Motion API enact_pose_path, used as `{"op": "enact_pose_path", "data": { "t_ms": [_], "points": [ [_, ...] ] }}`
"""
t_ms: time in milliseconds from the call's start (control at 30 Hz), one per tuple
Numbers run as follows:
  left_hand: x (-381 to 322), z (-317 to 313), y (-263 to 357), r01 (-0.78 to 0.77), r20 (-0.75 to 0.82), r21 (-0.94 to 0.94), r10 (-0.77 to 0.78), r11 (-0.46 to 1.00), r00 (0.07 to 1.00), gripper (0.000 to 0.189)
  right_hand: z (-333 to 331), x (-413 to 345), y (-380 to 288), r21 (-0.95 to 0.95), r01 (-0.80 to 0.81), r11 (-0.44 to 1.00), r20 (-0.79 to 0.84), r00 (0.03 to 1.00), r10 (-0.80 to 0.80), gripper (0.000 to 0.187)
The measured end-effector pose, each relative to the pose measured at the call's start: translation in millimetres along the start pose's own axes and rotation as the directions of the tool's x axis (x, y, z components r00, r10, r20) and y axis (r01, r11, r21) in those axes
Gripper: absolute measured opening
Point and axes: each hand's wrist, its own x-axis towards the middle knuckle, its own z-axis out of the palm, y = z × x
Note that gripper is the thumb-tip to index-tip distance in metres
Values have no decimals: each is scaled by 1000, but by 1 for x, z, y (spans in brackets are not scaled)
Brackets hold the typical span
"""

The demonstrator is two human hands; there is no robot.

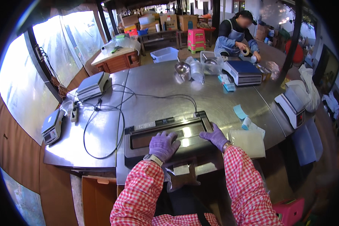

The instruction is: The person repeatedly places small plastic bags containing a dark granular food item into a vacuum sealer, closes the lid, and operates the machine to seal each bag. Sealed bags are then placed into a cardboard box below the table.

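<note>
A black vacuum sealer (169, 148) stands at the near edge of the steel table. My left hand (162, 145), in a purple glove, rests flat on the sealer's lid, left of its middle. At the right end of the lid lies my right hand (216, 137), gloved alike, its thumb spread from the fingers. Neither hand grips anything. From the sealer's front sticks out a clear plastic bag (183, 179) with brown contents and a white label; its far end is hidden by the machine. Just right of my right hand is a stack of clear plastic bags (247, 144).
Looped black cables (124, 113) run left from the sealer to a power strip (74, 114). Scales stand at left (52, 127), far left (91, 86), far right (243, 72) and right (292, 107). A metal scoop (183, 69) lies at the back. Across the table a person (237, 36) holds a tape roll.
</note>
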Motion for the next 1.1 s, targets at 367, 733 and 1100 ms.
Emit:
{"op": "enact_pose_path", "data": {
  "t_ms": [367,733,1100],
  "points": [
    [0,15,-4,25,-201,-74,-39,997,979,46,3,4,4,182,30,983,27,999,-36,103],
    [0,5,-1,65,-86,-58,-70,996,994,40,4,-7,-18,224,-23,974,55,998,10,95],
    [2,0,-2,88,-58,-71,-92,994,994,34,3,-12,-26,-62,-36,997,-12,999,36,106]
  ]
}}
